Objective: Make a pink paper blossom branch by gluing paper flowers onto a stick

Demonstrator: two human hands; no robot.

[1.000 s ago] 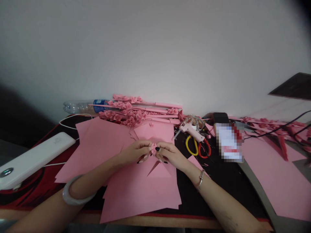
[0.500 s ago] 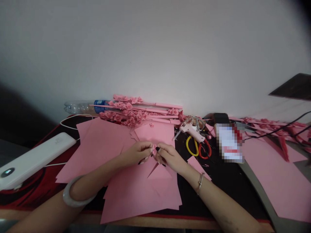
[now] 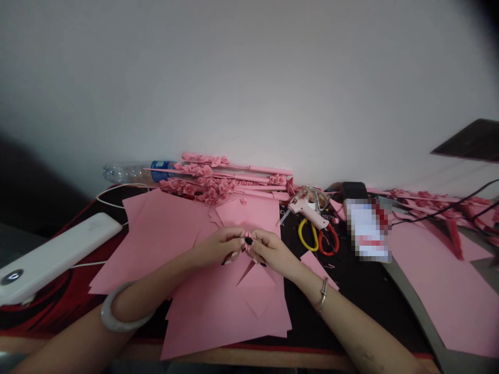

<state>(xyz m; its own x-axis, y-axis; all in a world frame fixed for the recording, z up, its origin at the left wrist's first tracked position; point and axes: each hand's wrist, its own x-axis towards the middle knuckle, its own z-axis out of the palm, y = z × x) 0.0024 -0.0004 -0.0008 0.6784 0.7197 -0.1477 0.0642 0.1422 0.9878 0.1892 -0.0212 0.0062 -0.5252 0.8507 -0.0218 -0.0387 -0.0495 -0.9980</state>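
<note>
A small folded piece of pink paper (image 3: 248, 236) is pinched between both hands, mostly hidden by the fingers. My left hand (image 3: 224, 244) grips it from the left with thumb and fingertips. From the right, my right hand (image 3: 271, 250) holds it, the dark-nailed thumb pressed over its front. Just below the hands, a small pink paper square (image 3: 258, 291) lies on larger pink sheets (image 3: 218, 317). A tiny pink paper flower (image 3: 243, 201) rests on the paper beyond the fingers.
Pink paper flower stems (image 3: 218, 184) lie along the wall beside a plastic bottle (image 3: 132, 171). A pink glue gun (image 3: 310, 212), scissors (image 3: 307, 235) and a phone (image 3: 368, 228) are on the right. At left sits a long white device (image 3: 58, 257) with a cable.
My right thumb has shifted slightly left over the folded paper, covering more of it. Otherwise the hands and surroundings stay in place.
</note>
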